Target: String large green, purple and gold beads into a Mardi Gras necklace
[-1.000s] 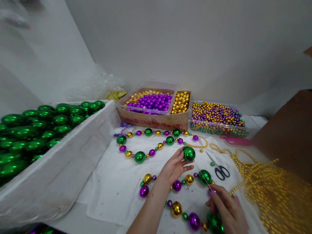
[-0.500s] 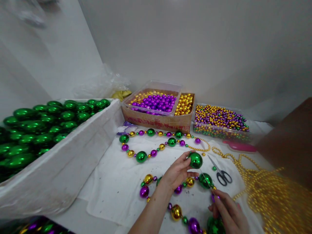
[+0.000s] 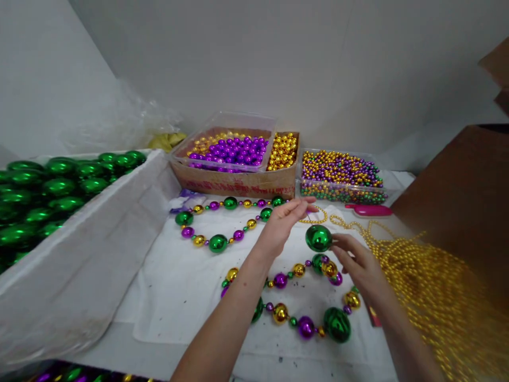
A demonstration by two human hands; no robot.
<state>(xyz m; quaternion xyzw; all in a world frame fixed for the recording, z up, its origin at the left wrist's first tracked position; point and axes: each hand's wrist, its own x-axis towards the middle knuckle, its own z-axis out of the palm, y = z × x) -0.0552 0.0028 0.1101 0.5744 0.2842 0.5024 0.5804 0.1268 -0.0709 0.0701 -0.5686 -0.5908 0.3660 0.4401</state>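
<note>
My right hand (image 3: 358,262) pinches a large shiny green bead (image 3: 318,237) at its fingertips, just above a white cloth (image 3: 186,289). My left hand (image 3: 283,223) is beside the bead on its left, fingers stretched out toward the back right with nothing visible in them. Under both hands lies a looped strand of green, gold and purple beads (image 3: 306,326). A second bead strand (image 3: 218,243) lies farther back on the cloth.
A white box (image 3: 99,228) full of large green beads stands at the left. At the back are a cardboard box (image 3: 238,187) of purple and gold beads and a clear tray (image 3: 342,171) of small mixed beads. Gold bead strings (image 3: 437,286) are heaped at the right beside brown cardboard (image 3: 461,201).
The green bead has passed from my left hand to my right hand's fingertips. My left hand has let go and stretched toward the back. The right hand rose from the near strand.
</note>
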